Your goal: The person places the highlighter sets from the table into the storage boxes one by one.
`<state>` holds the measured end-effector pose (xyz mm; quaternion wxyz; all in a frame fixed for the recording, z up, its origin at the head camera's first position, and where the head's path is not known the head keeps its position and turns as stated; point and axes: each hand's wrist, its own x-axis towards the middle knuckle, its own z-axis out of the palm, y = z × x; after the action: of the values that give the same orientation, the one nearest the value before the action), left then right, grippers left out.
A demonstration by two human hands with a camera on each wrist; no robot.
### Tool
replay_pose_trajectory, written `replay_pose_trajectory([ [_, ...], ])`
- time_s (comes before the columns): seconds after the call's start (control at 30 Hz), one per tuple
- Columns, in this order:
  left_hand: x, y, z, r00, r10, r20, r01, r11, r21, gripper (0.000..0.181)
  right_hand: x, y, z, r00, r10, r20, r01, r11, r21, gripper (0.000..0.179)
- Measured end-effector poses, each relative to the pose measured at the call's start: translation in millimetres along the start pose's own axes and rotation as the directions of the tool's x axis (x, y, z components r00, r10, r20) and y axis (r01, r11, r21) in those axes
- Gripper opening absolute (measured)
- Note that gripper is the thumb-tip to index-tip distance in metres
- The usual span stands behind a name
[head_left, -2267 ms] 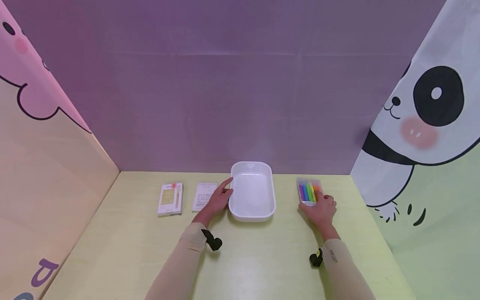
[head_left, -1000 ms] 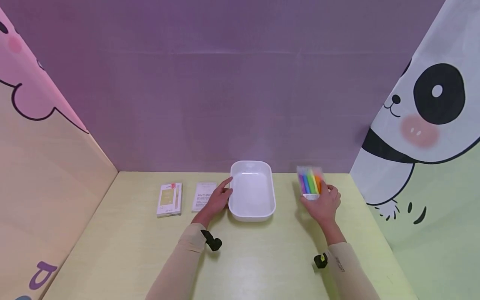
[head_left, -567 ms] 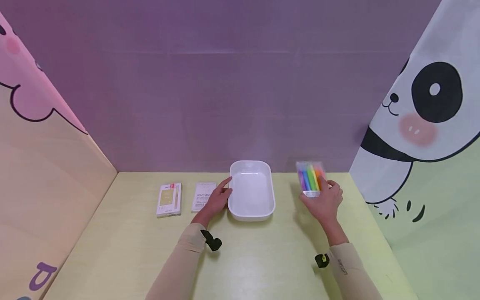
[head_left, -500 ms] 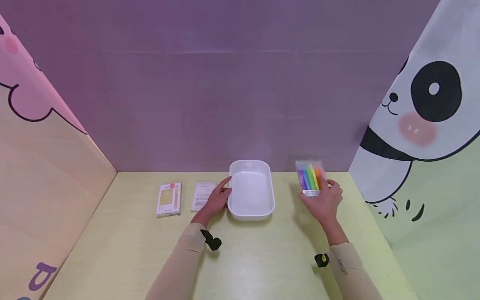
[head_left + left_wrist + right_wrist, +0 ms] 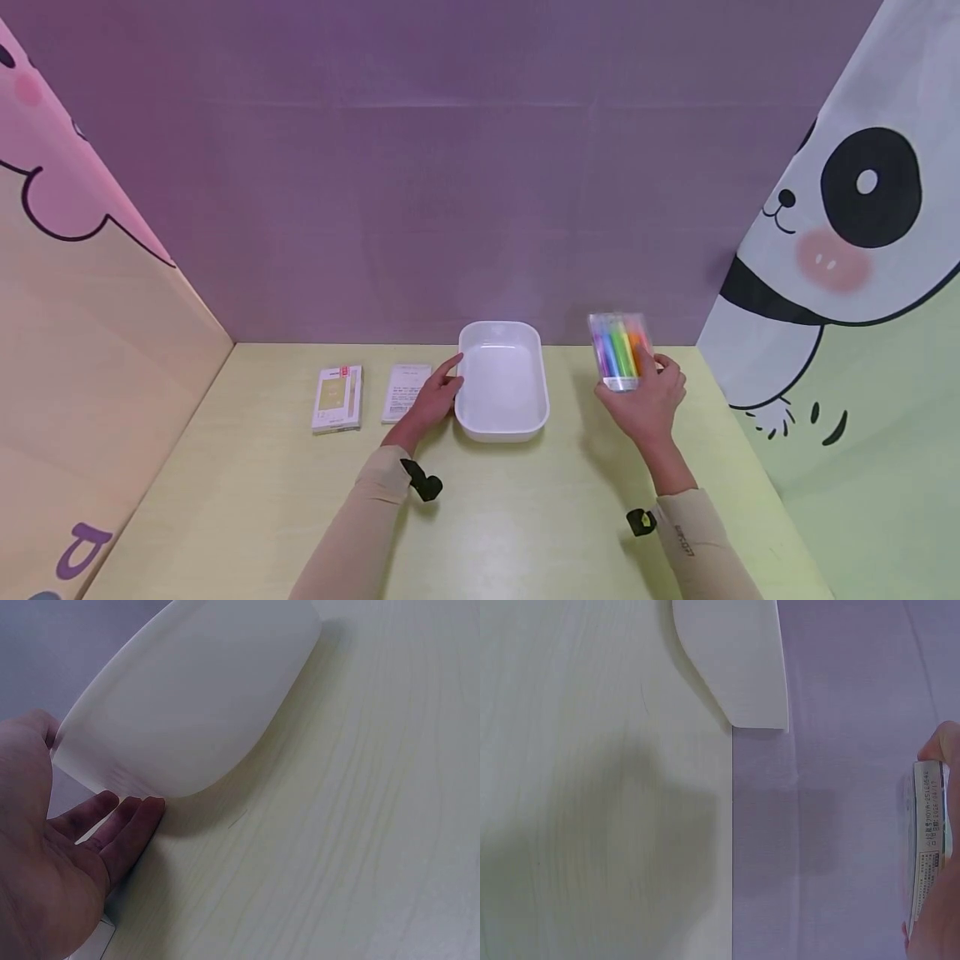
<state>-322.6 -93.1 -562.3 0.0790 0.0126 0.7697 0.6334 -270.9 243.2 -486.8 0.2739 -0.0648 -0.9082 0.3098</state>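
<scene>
In the head view, a clear pack of coloured markers (image 5: 613,354) is held by my right hand (image 5: 647,402), above the right back of the table. The right wrist view shows the pack's printed edge (image 5: 928,825) side-on, with part of the hand around it. My left hand (image 5: 433,402) touches the left side of a white rectangular tray (image 5: 502,435) in the middle. Seen from the left wrist, its fingers (image 5: 135,836) are fairly straight against the tray's outer wall (image 5: 202,697). Nothing lies inside the tray.
Left of the tray, a white printed pack (image 5: 405,392) lies partly behind my left hand. Farther left is a white box with a gold panel (image 5: 335,396). A purple backdrop (image 5: 480,208) closes off the table's back edge.
My right hand has lifted the marker pack off the table and tilted it up; just lately it has shifted slightly left. The left hand stays at the tray.
</scene>
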Motion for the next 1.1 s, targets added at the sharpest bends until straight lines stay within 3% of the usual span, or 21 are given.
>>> replay_pose_trajectory([
  [0.63, -0.6, 1.2, -1.0, 1.0, 0.008, 0.018, -0.008, 1.0, -0.01, 0.048, -5.4, -19.2, 4.8, 0.997, -0.051, -0.049, 0.053, 0.998, 0.037, 0.077],
  [0.83, -0.7, 0.7, -2.2, 0.999, 0.014, 0.029, -0.014, 1.0, -0.016, 0.049, -5.7, -27.5, 7.1, 0.999, -0.042, -0.033, 0.044, 0.997, 0.056, 0.076],
  [1.1, -1.6, 0.3, 0.1, 0.999, 0.031, 0.006, -0.031, 0.999, -0.015, 0.048, -6.1, -35.3, 12.7, 0.998, -0.057, -0.037, 0.059, 0.997, 0.056, 0.075],
])
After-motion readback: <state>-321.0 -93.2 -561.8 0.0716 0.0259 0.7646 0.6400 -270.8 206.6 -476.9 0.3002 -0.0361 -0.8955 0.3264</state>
